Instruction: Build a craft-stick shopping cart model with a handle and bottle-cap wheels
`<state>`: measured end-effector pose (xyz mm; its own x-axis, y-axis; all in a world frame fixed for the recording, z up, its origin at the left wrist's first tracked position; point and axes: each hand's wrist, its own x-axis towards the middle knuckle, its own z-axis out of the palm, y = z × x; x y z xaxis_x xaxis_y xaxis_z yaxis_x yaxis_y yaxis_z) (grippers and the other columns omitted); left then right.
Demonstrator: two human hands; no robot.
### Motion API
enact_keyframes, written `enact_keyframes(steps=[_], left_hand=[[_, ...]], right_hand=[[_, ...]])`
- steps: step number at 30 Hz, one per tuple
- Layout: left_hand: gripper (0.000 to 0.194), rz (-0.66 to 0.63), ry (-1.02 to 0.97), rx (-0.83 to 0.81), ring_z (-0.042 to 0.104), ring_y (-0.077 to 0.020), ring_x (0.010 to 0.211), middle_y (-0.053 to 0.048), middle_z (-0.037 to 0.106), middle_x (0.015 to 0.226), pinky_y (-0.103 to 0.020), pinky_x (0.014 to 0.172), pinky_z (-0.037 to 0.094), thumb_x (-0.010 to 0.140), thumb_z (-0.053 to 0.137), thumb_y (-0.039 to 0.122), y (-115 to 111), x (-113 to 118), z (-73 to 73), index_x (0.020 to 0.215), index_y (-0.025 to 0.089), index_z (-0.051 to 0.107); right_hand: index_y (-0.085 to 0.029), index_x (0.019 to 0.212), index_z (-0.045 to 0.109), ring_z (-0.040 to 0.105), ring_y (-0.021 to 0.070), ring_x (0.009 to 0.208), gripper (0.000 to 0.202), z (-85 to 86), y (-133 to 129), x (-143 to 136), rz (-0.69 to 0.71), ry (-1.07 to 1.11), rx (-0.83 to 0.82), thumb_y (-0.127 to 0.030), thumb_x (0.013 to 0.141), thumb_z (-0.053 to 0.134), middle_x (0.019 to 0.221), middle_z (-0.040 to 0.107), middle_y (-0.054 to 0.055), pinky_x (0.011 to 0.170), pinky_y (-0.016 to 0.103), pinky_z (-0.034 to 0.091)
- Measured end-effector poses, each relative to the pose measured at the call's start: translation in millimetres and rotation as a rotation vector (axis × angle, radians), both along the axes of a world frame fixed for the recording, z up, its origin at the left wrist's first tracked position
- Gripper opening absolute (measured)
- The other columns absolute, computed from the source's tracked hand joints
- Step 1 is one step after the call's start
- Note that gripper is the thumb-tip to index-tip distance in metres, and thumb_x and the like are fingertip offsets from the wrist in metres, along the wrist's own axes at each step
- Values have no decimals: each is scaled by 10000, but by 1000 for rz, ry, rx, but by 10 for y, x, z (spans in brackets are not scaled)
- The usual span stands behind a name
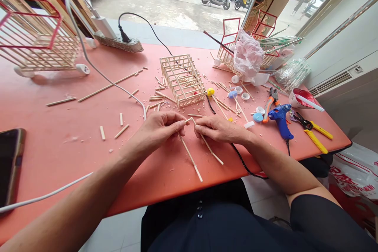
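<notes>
Around the middle of the frame, the left hand [161,128] and the right hand [217,128] hold a bent stick piece [190,157] over the pink surface [73,126]; the left fingers are clamped on its left leg, the right fingers on its right leg; both legs slant toward bottom centre. A slatted wooden cage [184,84] sits at upper centre; a blue glue gun [282,121] lies at right.

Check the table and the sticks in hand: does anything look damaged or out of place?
Yes: the stick in the right hand looks kinked partway down rather than straight; broken or joined, I can't tell. Short stick offcuts lie scattered on the table.
</notes>
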<state>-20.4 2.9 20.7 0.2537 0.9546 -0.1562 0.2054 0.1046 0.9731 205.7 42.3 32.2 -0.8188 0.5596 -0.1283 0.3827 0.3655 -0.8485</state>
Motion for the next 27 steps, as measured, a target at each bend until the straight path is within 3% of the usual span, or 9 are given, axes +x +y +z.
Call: enact_keyframes(steps=[27], left_hand=[[242,0,-10,3,559,-121,562,-40,700,654,-227,519,411,810,729,375,-4,6,-8,840,137,766]], right_hand=[[-175,762,562,543,128,702,322,-14,2,1,-5,-2,1,-280,1047,454,728,616,-3,713,256,413]])
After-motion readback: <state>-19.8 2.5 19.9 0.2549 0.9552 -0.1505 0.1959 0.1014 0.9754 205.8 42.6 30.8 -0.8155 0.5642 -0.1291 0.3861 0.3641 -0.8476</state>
